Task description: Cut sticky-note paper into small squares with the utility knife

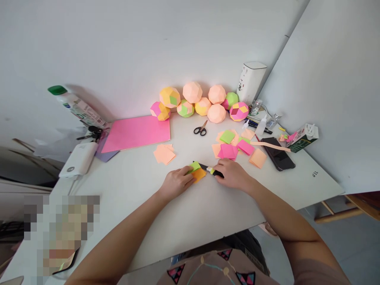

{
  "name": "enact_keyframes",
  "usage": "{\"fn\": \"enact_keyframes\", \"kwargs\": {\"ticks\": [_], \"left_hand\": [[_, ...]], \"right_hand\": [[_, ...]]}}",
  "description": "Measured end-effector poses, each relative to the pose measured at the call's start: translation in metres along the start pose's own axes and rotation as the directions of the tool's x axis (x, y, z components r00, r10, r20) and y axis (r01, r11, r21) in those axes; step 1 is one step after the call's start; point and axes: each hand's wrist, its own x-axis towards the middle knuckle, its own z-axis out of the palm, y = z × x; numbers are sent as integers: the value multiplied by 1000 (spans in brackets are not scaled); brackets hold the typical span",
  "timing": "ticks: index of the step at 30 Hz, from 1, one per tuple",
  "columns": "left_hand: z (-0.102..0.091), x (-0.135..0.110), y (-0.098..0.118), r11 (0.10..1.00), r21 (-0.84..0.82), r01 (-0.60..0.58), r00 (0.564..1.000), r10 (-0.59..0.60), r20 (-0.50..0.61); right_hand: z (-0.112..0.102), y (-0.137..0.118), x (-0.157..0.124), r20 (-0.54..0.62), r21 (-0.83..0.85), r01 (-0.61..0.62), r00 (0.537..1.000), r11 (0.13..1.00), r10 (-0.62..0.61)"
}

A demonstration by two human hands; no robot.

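My left hand (pixel 177 183) rests on the white table, its fingers pressed down on a folded green paper (pixel 194 166) and an orange paper (pixel 199 174) that lies against it. In my right hand (pixel 232 174) is a utility knife (pixel 211 170) with a dark blade and a black and yellow-green handle. The blade points left and reaches the edge of the green paper; whether it is inside a fold I cannot tell. Beyond my right hand lie loose pink paper squares (pixel 228 151), mixed with green and peach ones. A small stack of peach paper (pixel 164 154) lies beyond my left hand.
Several faceted paper balls (pixel 192 92) line the wall. Scissors (pixel 201 129) lie in front of them. A pink sheet (pixel 138 133) is at the left, near a white power bank (pixel 78 159). On the right are a phone (pixel 278 154), a glue bottle (pixel 261 126) and a small carton (pixel 304 137).
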Motion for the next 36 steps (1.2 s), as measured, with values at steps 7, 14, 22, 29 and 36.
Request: {"fn": "enact_keyframes", "kwargs": {"ticks": [7,14,22,29,36], "left_hand": [[2,-1,-1,1000,20,-17,999,17,-27],[2,-1,-1,1000,14,-10,1000,10,9],[0,0,1,1000,12,11,1000,-11,13],[-1,0,0,999,-43,-22,999,20,-46],[2,0,-1,992,-119,47,988,-63,-138]], "right_hand": [[3,0,3,-12,-2,-25,1000,1000,25],[3,2,2,-25,4,-42,999,999,42],[-2,4,-2,-4,24,18,1000,1000,-18],[-9,15,-14,-102,152,123,989,981,-109],[-11,17,-18,-192,195,152,975,969,-114]]}}
